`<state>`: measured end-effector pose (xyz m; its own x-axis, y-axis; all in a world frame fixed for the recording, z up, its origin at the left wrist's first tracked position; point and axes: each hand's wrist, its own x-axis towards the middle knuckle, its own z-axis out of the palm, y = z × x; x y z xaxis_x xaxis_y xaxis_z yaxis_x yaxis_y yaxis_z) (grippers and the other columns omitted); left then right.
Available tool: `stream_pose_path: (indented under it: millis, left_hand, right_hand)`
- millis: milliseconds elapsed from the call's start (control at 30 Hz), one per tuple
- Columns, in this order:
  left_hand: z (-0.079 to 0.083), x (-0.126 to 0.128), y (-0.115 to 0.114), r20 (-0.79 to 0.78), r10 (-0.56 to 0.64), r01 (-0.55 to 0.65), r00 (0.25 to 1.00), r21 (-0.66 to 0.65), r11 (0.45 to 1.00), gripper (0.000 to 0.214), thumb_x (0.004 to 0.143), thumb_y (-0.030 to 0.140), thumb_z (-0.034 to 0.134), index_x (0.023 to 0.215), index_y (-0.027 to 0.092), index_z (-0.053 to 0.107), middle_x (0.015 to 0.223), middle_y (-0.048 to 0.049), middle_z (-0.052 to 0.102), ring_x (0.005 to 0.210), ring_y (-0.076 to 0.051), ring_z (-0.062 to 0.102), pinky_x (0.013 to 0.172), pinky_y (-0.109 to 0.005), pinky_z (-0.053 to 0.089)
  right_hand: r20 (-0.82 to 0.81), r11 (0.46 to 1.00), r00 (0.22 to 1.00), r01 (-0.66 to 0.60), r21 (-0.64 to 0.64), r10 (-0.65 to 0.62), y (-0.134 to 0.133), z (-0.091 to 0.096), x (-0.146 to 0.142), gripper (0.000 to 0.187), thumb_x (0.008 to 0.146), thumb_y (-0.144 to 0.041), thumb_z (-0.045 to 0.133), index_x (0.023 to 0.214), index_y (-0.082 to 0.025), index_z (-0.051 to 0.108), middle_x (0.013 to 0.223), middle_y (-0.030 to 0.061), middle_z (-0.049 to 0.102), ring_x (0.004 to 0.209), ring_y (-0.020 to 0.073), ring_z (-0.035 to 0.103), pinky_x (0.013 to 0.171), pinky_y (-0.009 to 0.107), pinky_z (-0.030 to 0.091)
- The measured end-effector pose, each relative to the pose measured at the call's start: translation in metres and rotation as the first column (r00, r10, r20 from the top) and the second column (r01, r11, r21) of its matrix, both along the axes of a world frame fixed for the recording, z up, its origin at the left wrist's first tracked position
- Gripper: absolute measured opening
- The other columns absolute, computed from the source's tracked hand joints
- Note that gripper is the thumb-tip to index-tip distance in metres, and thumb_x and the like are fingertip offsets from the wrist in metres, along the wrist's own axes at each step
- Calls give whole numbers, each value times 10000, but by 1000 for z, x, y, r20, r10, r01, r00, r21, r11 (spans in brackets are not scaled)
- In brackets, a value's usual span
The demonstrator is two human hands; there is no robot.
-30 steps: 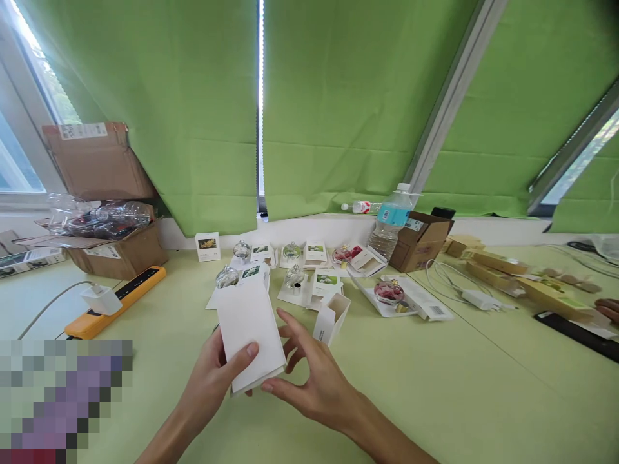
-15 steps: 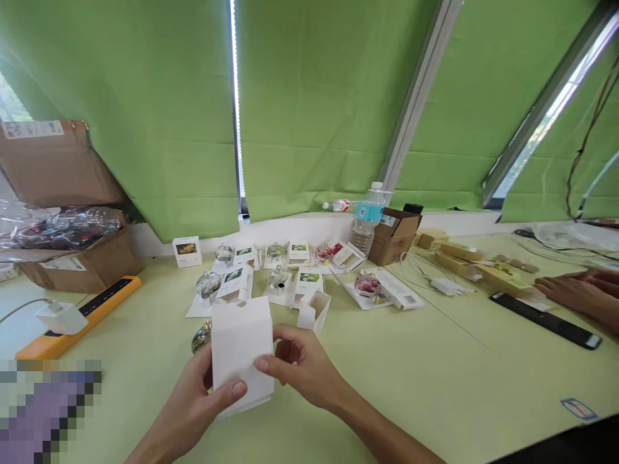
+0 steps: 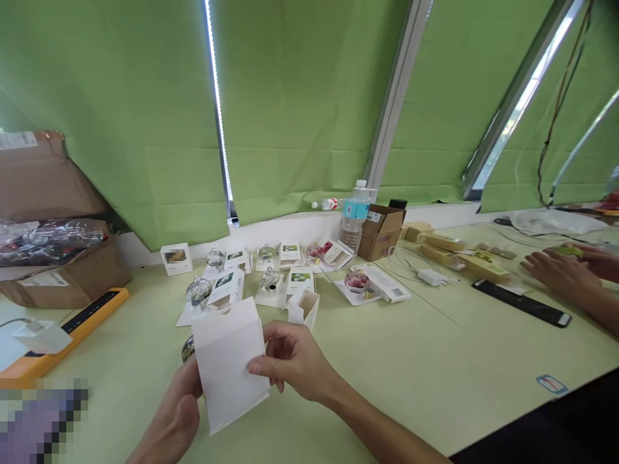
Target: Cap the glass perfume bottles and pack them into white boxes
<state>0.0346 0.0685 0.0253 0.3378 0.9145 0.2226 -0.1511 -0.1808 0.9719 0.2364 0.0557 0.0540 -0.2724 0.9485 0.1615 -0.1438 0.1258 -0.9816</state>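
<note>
A small open box [image 3: 304,308], white with its mouth showing, stands on the pale green worktop [image 3: 411,367], and nearer the person and to the left of it a blank white cardboard piece [image 3: 232,367] is held up at a slant. The right hand [image 3: 294,361], just on the near side of the open box, pinches the cardboard piece by its right edge, thumb on the near face and fingers curled behind. The left hand [image 3: 178,406], farther left of the open box, is at the cardboard's left edge with its thumb clear of the face; its fingers pass out of sight, so whether it grips anything cannot be told. Beside those fingers, left of the open box, a round glassy jar [image 3: 188,349] shows partly behind the cardboard. Beyond the open box and leftward stand a clear lidded jar [image 3: 198,293] and a picture-printed carton [image 3: 227,288]; to its right and a little beyond sits a pink-filled jar [image 3: 356,281]. Farther back, past the open box and to the right, a large water bottle [image 3: 355,219] stands beside a brown cardboard box [image 3: 380,235]. Well to the right of the open box, a co-worker's hands [image 3: 565,270] are above the worktop, near a black bar [image 3: 522,303].
</note>
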Motion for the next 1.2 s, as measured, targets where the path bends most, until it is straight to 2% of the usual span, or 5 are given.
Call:
stream_pose_path:
  millis: [267,467,700,933,1200]
  left_hand:
    - [12,1,-1,-216,372,-309,903,275,910,435,808,625,509,910,224,642,700,-15,646,494,-128,507,468,-242,439]
    - [8,24,-12,-382,473,-121,794,663,739,171,858,357,546,958,246,630,976,-61,654,604,-136,559,595,-257,470]
    - [18,81,-2,-637,275,-103,720,294,950,557,821,500,521,1301,246,396,1092,-96,610,810,-239,631,699,-372,502]
    - [18,127,20,-485,144,-53,863,198,979,632,788,402,587,1350,251,339,1237,-103,583,1065,-288,581,811,-374,473]
    - [18,98,26,-410,176,-60,895,282,958,559,866,415,510,1355,271,283,1153,-76,611,847,-211,636,785,-389,505]
  right_hand:
    - [-278,940,927,301,159,-250,10,18,26,227,714,-299,769,864,-163,667,632,-19,585,440,75,502,350,185,417]
    - [-443,761,729,632,143,-522,23,23,54,245,783,-345,709,963,-190,651,735,-14,601,465,53,466,392,182,385]
    - [-467,653,627,746,130,-623,30,22,63,246,761,-372,721,894,-184,635,701,-28,578,479,60,435,421,196,367]
    - [-414,658,651,738,149,-636,30,19,53,273,754,-365,727,930,-177,634,735,-11,613,471,64,461,410,201,395]
    - [-451,694,673,704,147,-587,28,24,53,256,756,-354,724,914,-176,629,771,-11,600,447,68,513,381,214,463]
